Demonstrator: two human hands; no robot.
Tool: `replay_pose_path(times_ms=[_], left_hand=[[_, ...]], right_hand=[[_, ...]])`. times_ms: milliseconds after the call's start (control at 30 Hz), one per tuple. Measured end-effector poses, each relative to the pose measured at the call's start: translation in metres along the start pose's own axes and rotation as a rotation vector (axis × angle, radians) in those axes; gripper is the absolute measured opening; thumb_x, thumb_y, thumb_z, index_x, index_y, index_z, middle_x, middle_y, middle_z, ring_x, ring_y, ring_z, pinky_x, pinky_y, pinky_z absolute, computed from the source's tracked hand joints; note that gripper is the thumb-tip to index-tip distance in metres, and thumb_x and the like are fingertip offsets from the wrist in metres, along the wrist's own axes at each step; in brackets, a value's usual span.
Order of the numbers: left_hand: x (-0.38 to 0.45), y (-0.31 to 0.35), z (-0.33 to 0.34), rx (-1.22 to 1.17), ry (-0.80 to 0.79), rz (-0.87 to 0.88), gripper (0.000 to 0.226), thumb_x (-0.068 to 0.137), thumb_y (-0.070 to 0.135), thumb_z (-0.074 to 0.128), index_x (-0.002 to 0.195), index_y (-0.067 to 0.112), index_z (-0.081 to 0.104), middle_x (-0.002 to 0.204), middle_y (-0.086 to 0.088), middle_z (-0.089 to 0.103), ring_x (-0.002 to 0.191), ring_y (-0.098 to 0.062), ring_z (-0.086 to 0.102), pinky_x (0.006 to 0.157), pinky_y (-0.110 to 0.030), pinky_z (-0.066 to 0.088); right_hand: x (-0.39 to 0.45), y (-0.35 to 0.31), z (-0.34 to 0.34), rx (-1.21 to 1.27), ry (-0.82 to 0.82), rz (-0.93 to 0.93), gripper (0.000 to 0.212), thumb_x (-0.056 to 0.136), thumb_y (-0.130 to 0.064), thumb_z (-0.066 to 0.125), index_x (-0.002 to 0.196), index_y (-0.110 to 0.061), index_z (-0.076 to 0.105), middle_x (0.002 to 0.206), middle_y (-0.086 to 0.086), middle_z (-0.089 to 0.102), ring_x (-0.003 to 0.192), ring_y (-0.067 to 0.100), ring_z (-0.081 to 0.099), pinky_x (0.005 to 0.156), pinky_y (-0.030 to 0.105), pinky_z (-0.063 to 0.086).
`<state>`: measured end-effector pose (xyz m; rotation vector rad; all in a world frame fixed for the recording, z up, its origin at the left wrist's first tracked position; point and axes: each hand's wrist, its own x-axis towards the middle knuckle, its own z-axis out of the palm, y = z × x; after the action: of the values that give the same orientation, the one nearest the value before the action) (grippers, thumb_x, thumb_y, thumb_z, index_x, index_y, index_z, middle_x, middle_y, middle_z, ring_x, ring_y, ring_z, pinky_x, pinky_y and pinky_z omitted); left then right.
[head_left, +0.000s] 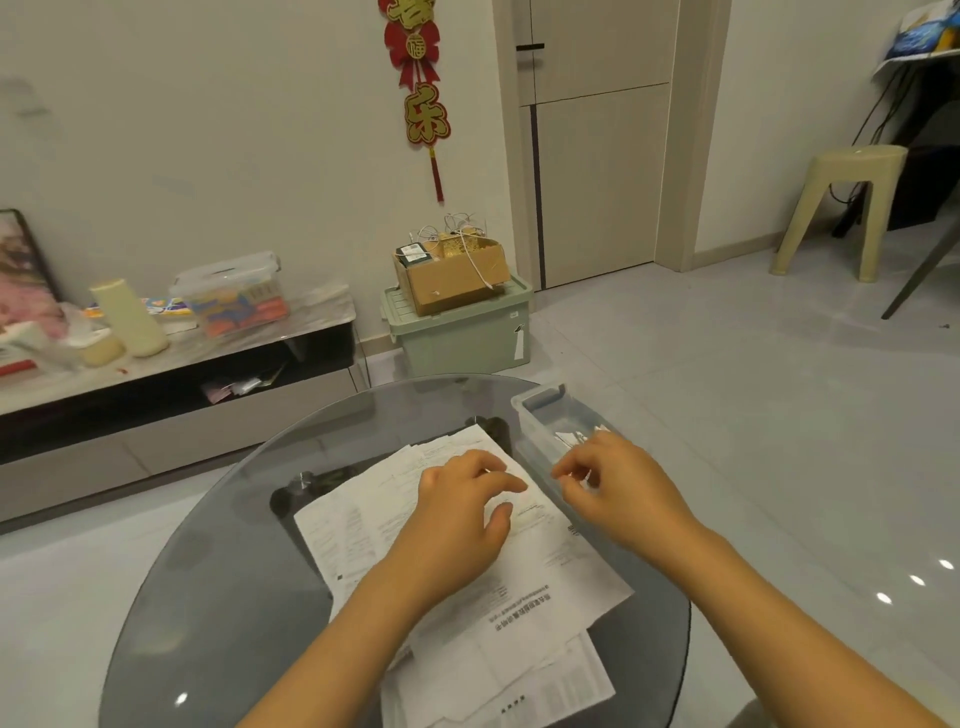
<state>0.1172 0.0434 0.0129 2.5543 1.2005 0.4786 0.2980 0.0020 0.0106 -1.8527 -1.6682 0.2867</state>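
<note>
Item: loose printed sheets (363, 525), a fanned, uneven pile lying from the centre of the round glass worktop (218, 545) down to its 6 o'clock rim, the lowest pages reaching that edge. Companion piece: clear plastic bin (540, 410) at 2 o'clock, set right at the rim, its long side touching the pile; a few white scraps (576, 435) lie inside. Hands: apart. The left hand (462, 512) rests on the top sheet near centre, fingers loosely bent and gripping nothing. The right hand (608, 488) hangs over the bin's near wall with its fingertips drawn together; whether they pinch anything cannot be told. Risks, as judged: the glass is slick, so a sideways drag of the left hand would likely slide the whole pile toward 6 o'clock and spill pages to the floor (779, 415); a nudge from the right wrist could push the light bin off the 2 o'clock edge; anything small let go short of the bin could drop between sheets and be lost. Room: bare glass from 7 to 11 o'clock gives the widest space for sorting; the band at 12 o'clock is narrower; 3 to 5 o'clock has almost no margin.
</note>
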Motion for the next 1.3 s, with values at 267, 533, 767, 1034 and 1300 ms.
replay_pose_path(times_ms=[267,533,767,1034,1300], left_hand=[[-0.060,-0.024,0.010,0.025,-0.159,-0.082,0.043,0.094,0.038,0.049,0.136,0.035,0.042,0.140,0.017,0.035,0.132,-0.008,0.029,0.107,-0.021,0.016],[-0.074,-0.044,0.029,0.048,-0.347,-0.158,0.089,0.083,0.058,0.057,0.150,0.033,0.004,0.158,0.012,-0.005,0.145,-0.010,-0.004,0.119,-0.034,0.004],[-0.078,-0.052,0.029,0.106,-0.505,-0.080,0.107,0.073,0.070,0.060,0.147,0.040,-0.011,0.151,0.013,-0.031,0.138,-0.008,-0.030,0.115,-0.033,-0.016],[-0.078,-0.054,0.020,0.007,-0.563,-0.078,0.103,0.074,0.064,0.065,0.146,0.044,-0.006,0.141,0.026,-0.032,0.125,0.001,-0.037,0.109,-0.028,-0.019],[-0.079,-0.063,-0.004,-0.374,-0.475,-0.165,0.046,0.085,0.045,0.064,0.124,0.055,0.043,0.141,0.031,0.033,0.133,0.009,0.028,0.113,-0.020,0.021]], right_hand=[[-0.021,-0.008,0.028,-0.059,-0.238,-0.151,0.020,0.089,-0.028,0.055,0.105,-0.029,0.067,0.098,-0.012,0.053,0.089,0.001,0.048,0.082,0.022,0.046],[-0.024,-0.001,0.044,-0.154,-0.471,-0.239,0.034,0.084,-0.042,0.061,0.117,-0.034,0.061,0.120,-0.016,0.052,0.115,0.004,0.043,0.095,0.023,0.039],[-0.025,0.002,0.046,-0.208,-0.685,-0.296,0.079,0.067,-0.051,0.076,0.136,-0.037,0.040,0.133,-0.014,0.035,0.124,0.006,0.028,0.104,0.024,0.029],[-0.022,0.000,0.043,-0.154,-0.634,-0.386,0.046,0.076,-0.046,0.069,0.120,-0.040,0.057,0.121,-0.021,0.052,0.113,0.000,0.043,0.098,0.022,0.036],[-0.016,0.000,0.036,0.100,-0.644,-0.231,0.036,0.071,-0.059,0.063,0.100,-0.039,0.066,0.104,-0.023,0.064,0.100,-0.003,0.057,0.091,0.032,0.049]])
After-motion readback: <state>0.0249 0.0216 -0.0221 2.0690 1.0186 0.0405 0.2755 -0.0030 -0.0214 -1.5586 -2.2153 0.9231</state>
